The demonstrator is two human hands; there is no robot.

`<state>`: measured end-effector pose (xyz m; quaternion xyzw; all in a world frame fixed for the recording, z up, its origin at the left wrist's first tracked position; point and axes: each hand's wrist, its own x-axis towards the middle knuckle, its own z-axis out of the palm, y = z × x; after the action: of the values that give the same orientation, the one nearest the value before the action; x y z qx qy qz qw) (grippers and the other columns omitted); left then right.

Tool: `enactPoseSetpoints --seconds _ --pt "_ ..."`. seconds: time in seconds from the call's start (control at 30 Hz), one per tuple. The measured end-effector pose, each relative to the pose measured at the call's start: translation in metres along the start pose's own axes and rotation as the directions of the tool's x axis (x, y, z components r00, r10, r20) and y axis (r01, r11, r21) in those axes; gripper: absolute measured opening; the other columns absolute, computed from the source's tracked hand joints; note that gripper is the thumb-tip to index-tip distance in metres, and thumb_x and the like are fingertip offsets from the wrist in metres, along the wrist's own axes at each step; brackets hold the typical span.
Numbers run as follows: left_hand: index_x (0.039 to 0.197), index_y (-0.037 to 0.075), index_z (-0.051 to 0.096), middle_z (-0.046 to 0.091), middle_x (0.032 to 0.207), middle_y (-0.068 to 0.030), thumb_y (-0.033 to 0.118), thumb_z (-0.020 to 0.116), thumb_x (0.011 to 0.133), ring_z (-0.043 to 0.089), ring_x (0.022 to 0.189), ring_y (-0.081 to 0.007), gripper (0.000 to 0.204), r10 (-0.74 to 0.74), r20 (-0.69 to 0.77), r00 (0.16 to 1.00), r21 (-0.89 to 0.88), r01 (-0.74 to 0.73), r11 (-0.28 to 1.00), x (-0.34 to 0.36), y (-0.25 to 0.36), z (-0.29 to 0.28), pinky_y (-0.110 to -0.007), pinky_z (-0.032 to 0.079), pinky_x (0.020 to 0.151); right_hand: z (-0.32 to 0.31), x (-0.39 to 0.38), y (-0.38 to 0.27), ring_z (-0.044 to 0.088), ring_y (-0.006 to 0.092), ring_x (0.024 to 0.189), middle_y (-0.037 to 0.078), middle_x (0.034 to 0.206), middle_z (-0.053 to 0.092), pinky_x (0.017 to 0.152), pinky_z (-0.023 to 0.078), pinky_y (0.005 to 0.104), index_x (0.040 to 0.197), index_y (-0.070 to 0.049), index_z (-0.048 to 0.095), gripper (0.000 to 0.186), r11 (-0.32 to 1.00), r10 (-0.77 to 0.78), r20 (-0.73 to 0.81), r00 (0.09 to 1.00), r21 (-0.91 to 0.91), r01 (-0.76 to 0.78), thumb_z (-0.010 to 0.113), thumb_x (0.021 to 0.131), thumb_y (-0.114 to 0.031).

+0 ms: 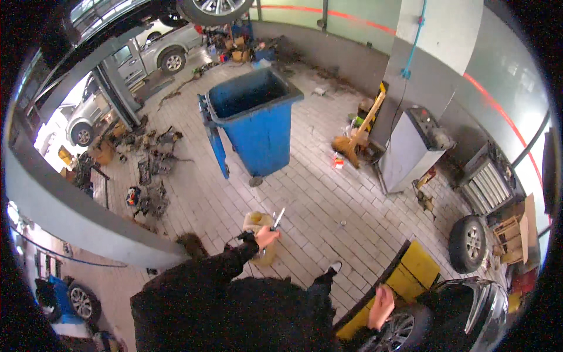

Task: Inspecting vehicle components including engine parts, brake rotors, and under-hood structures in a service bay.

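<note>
My left hand [267, 236] reaches forward in a black sleeve and is closed around a slim silver tool [278, 218] that points up and away. A yellowish plastic canister [257, 222] hangs right at that hand; I cannot tell whether the fingers grip it too. My right hand [381, 305] hangs low at my side with its fingers loosely apart and nothing in it, just above the front wheel [397, 332] of a dark car [478, 305]. One of my shoes [334, 267] shows on the tiled floor between the two hands.
A big blue wheeled bin [255, 117] stands ahead with its lid hanging open. A broom [353, 141] leans by a grey machine cabinet [410, 146]. A loose tyre [467, 243], a yellow ramp plate [419, 264] and a pile of engine parts [152, 170] lie around.
</note>
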<state>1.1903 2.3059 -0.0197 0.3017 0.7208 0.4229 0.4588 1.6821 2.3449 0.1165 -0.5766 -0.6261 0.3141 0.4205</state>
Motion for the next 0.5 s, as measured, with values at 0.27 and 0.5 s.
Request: enactPoseSetpoints --seconds 0.27,0.5 --pt "0.093 0.0 0.063 0.05 0.065 0.001 0.013 0.053 0.087 0.048 0.056 -0.0102 0.017 -0.127 -0.187 0.974 -0.553 0.002 0.833 0.032 0.17 0.065 -0.027 0.038 0.052 0.005 0.25 -0.002 0.066 0.0261 0.082 0.015 0.092 0.069 0.074 0.051 0.035 0.104 0.002 0.067 0.022 0.994 -0.107 0.329 0.938 0.014 0.109 0.06 0.095 -0.017" --pt "0.097 -0.002 0.058 0.037 0.068 0.0024 0.007 0.052 0.087 0.041 0.06 -0.0096 0.015 -0.008 -0.07 0.998 -0.801 -0.051 0.596 0.085 0.315 0.089 -0.026 0.036 0.054 0.019 0.431 -0.042 0.066 0.0245 0.09 0.014 0.099 0.069 0.082 0.05 0.0328 0.103 0.001 0.067 0.017 0.956 -0.276 0.464 0.842 0.043 0.289 0.062 0.093 -0.011"
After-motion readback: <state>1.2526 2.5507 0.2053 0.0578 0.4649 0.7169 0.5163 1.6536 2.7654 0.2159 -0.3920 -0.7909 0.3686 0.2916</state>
